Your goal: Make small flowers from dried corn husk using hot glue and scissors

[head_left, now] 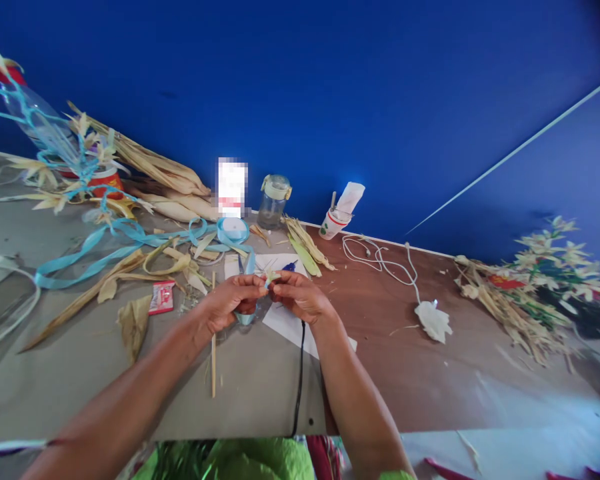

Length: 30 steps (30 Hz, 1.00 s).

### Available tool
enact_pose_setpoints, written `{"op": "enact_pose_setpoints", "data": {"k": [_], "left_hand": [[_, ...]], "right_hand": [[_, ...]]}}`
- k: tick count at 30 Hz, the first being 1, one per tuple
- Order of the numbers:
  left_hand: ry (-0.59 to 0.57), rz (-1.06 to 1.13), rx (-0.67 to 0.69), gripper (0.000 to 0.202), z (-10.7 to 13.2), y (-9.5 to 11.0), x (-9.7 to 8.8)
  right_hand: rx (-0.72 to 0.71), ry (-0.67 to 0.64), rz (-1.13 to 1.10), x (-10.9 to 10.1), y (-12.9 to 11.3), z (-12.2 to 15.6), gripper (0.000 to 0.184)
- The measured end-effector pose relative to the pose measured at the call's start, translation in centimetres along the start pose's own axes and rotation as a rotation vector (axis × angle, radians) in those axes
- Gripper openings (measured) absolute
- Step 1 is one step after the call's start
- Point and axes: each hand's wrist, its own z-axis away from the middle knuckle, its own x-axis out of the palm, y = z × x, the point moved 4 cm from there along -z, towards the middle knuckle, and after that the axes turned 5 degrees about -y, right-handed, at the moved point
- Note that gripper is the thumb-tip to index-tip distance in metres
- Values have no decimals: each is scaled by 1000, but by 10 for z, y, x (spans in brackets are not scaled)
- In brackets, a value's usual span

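Note:
My left hand [233,299] and my right hand [300,295] meet above the table, fingers pinched together on a small pale husk piece [271,275] held between them. A light blue ribbon [243,317] shows under my left hand. A thin wooden stick [213,363] lies on the table below my left wrist. A white sheet of paper [285,320] lies under my hands, and a black cable [299,373] runs from under my right hand toward the table's near edge.
Dried corn husks [155,170] and blue ribbon strands [90,250] lie at the left. A glass jar [273,200], a paper cup [333,223], a white cable [380,257] and a white husk flower [434,321] stand further back. Husk flowers [540,280] are piled at the right.

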Motion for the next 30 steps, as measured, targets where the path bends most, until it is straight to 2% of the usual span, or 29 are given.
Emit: {"op": "enact_pose_setpoints", "data": {"k": [5, 10, 13, 16, 20, 23, 26, 30], "left_hand": [[-66, 60, -41, 22, -1, -4, 2], [-46, -15, -24, 25, -1, -4, 4], [48, -167, 28, 23, -1, -2, 4], [158, -385, 101, 17, -2, -1, 2], [348, -731, 286, 14, 1, 5, 3], [432, -869, 376, 12, 3, 8, 3], [380, -738, 350, 9, 1, 6, 0], [292, -307, 240, 16, -2, 4, -5]], "right_hand": [[-13, -24, -7, 0, 6, -4, 25], [-13, 25, 8, 0, 10, -5, 25], [-51, 110, 37, -1, 10, -6, 27], [-112, 207, 176, -2, 10, -8, 26], [-150, 359, 368, -3, 12, -12, 26], [-147, 424, 440, -4, 12, -13, 28], [-122, 360, 372, -2, 9, -11, 28], [-37, 213, 156, -3, 3, -4, 34]]}}
